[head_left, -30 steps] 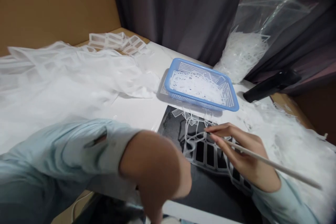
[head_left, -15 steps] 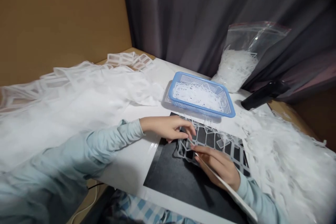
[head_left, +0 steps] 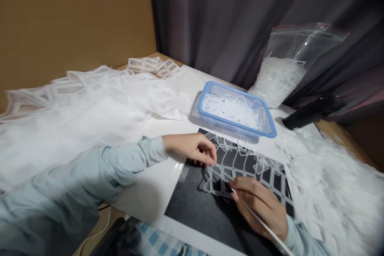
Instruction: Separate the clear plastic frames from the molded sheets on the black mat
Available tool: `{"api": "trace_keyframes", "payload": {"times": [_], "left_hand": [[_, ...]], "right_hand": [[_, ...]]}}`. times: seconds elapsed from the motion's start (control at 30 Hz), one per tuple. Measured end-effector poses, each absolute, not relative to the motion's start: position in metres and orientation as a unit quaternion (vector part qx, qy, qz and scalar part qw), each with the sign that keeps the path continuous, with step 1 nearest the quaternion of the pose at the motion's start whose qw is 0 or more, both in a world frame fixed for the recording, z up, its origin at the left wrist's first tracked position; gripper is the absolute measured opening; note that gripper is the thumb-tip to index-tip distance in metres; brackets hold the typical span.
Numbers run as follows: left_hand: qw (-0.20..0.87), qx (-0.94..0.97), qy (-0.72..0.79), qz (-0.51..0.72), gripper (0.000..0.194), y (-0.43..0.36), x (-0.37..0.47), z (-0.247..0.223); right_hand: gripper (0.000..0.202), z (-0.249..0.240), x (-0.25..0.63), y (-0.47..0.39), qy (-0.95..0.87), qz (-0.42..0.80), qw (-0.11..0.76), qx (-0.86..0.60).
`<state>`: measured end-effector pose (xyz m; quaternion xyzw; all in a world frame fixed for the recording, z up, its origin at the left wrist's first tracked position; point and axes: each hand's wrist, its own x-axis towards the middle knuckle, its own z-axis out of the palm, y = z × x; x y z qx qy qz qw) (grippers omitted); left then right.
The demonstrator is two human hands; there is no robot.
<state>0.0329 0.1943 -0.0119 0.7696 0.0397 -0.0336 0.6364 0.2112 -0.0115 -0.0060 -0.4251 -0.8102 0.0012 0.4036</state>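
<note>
A white, translucent lattice sheet (head_left: 218, 179) with rows of rectangular openings lies over a black mat (head_left: 192, 204). My left hand (head_left: 192, 148) is closed, thumb and fingers pinched at the sheet's left end. Whatever sits between those fingertips is partly hidden. My right hand (head_left: 261, 204) grips a long, thin white stick-like tool (head_left: 265, 226), its tip near the sheet's lower left cells and its other end running past my wrist. Small loose clear frames (head_left: 260, 166) rest on the sheet's far side.
Beyond the mat stands a blue basket (head_left: 240, 129) holding small white pieces. Behind it is a zip bag (head_left: 280, 80) of similar pieces, with a black cylindrical object (head_left: 312, 112) beside it. White lattice sheets (head_left: 99, 108) are heaped left; more white material (head_left: 339, 188) is piled right.
My hands have moved apart: the right one, with the stick, has shifted right and down, away from my left fingertips. The left fingers have curled in more. The view has shifted slightly.
</note>
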Motion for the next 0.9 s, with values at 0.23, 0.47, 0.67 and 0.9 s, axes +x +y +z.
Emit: {"api": "trace_keyframes", "payload": {"times": [0.23, 0.47, 0.67, 0.9], "left_hand": [[0.659, 0.75, 0.037, -0.041, 0.031, 0.198, 0.033, -0.013], [0.683, 0.728, 0.032, -0.051, 0.036, 0.201, 0.033, -0.014], [0.692, 0.72, 0.037, -0.044, 0.032, 0.198, 0.034, -0.015], [0.696, 0.717, 0.037, -0.034, 0.038, 0.19, 0.036, -0.016]], "right_hand": [[0.02, -0.003, 0.21, -0.011, -0.814, 0.035, 0.406, -0.413], [0.02, 0.002, 0.207, -0.009, -0.812, 0.08, 0.413, -0.404], [0.017, -0.01, 0.213, -0.018, -0.732, 0.063, 0.44, -0.516], [0.017, -0.018, 0.203, -0.003, -0.693, 0.061, 0.42, -0.583]]}}
